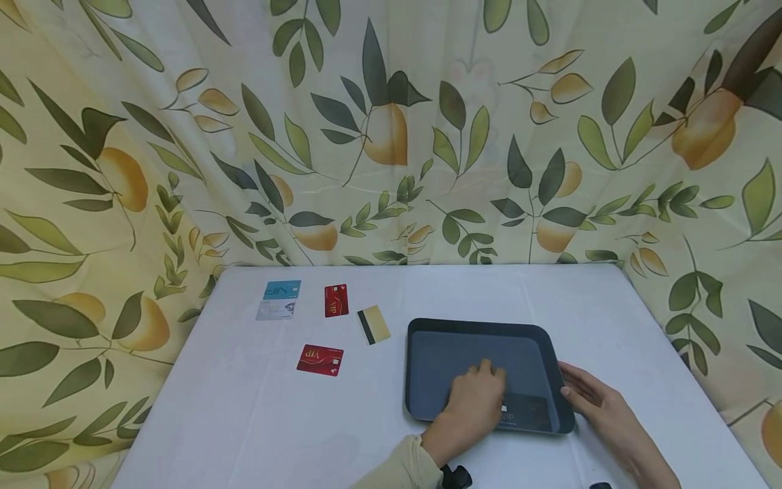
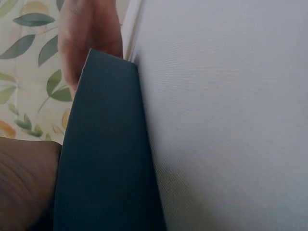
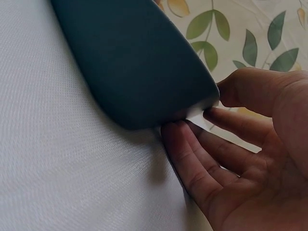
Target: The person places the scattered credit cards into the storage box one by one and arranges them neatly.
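Note:
A dark rectangular tray (image 1: 482,327) lies on the white table. My left hand (image 1: 473,397) reaches down into it with bent fingers, the back of the hand toward the head camera. Just right of that hand, a black card (image 1: 528,411) marked VIP lies near the tray's front right corner; the hand overlaps its left end. The left fingertips are hidden, and I cannot tell whether they pinch anything. My right hand (image 1: 601,407) grips the tray's right side. In the right wrist view, the thumb is at the rim and the fingers (image 3: 192,168) are against the outer wall.
Left of the tray lie a red VIP card (image 1: 320,360), another red card (image 1: 336,300), a gold card (image 1: 375,324) with a black stripe and a blue-and-white card piece (image 1: 279,299). A leaf-and-fruit patterned curtain (image 1: 427,136) hangs behind the table.

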A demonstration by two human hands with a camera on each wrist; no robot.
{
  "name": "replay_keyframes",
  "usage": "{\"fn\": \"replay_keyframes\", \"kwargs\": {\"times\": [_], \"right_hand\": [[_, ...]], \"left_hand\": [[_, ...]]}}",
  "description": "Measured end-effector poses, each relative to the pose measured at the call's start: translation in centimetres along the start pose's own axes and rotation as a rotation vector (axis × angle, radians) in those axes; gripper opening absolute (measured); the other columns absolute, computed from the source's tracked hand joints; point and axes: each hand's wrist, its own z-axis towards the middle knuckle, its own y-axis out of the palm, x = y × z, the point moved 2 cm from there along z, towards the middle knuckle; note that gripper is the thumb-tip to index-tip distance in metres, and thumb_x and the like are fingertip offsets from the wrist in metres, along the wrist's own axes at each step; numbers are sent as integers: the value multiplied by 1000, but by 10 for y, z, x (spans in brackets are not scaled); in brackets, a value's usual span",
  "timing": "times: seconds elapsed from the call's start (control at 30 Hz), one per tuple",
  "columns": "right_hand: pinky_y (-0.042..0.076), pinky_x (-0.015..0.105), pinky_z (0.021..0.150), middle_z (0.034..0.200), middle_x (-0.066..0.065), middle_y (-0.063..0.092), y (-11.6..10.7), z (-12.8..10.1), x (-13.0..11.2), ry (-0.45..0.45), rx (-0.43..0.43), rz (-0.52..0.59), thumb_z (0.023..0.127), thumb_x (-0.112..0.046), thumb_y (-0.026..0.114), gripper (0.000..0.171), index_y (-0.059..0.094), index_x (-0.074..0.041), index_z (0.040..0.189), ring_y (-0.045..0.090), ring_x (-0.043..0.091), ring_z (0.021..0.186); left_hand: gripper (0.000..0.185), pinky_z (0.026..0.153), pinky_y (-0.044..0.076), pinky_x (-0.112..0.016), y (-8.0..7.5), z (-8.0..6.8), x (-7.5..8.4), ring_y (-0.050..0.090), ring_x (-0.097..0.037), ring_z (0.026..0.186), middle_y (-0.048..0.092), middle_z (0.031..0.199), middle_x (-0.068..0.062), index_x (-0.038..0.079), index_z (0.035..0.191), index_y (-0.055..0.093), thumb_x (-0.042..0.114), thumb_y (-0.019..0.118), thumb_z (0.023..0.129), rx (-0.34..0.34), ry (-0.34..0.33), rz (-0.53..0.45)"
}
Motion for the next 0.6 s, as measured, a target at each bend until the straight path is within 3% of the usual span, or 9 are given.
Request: {"fn": "replay_keyframes", "kwargs": {"times": [0.33, 0.6], "right_hand": [[51, 8, 91, 166, 30, 31, 0, -1, -1, -2, -7, 12, 105, -44, 60, 80, 26, -1, 163, 40, -35, 97], [50, 8, 92, 166, 29, 32, 0, -1, 0, -1, -1, 11, 105, -45, 60, 80, 27, -1, 163, 40, -35, 97]], "left_hand": [[18, 51, 47, -23, -7, -8, -4, 63, -8, 81, 68, 98, 4, 22, 105, 73, 30, 78, 90, 64, 136, 139], [14, 56, 52, -22, -28, -15, -19, 67, -8, 85, 72, 99, 5, 21, 108, 75, 26, 73, 96, 138, 144, 122]]}}
